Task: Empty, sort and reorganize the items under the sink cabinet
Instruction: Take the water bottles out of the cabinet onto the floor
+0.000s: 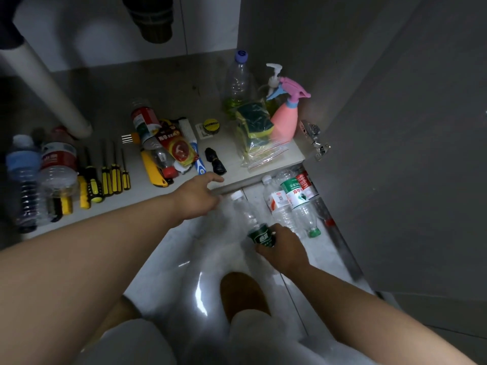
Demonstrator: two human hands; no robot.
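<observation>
Your right hand (283, 252) gripped a bottle (253, 222) on the floor; your left hand (197, 196) reached, fingers loosely spread, toward the cabinet (163, 83). Sorting looked partly done (screwdrivers (110, 177) lined up), bottles (292, 204) outside still unplaced.

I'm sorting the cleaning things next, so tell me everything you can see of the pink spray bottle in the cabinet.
The pink spray bottle stands upright on the cabinet floor in the back right corner, close to the side wall. It looks like plastic: a rounded salmon-pink body, a light blue collar and nozzle, and a brighter pink trigger head on top. Its contents cannot be seen. A bagged stack of sponges leans against its left side, and a white pump bottle stands just behind it. Neither hand touches it.
</observation>
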